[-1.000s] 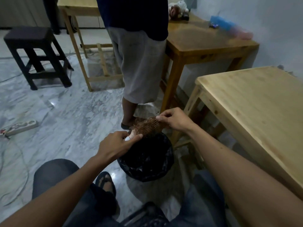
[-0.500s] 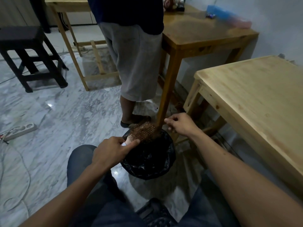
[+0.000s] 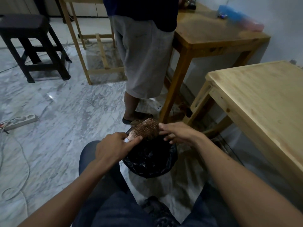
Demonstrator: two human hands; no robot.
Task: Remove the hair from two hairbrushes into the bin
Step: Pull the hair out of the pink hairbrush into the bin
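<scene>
We see the black-lined bin (image 3: 150, 163) on the marble floor (image 3: 62, 112), the hair-matted hairbrush (image 3: 146, 129) over its 12 o'clock rim. Our left hand (image 3: 113, 147) grips its handle at 9 o'clock. Our right hand (image 3: 177, 133), fingers loosely extended, touches the hair at 3 o'clock.

The grey-white marble floor (image 3: 68, 108) carries almost everything here. A round bin lined with a black plastic bag (image 3: 150, 163) stands on it near the bottom middle, just beside the leg of a pale wooden table (image 3: 255, 99) at the right. Behind that, a darker brown wooden table (image 3: 208, 35) stands by the wall with blurred blue and pink things (image 3: 241, 18) on its far edge. A black square stool (image 3: 31, 45) stands at the far left. A white power strip (image 3: 24, 120) with cables lies at the left edge of the floor.
</scene>
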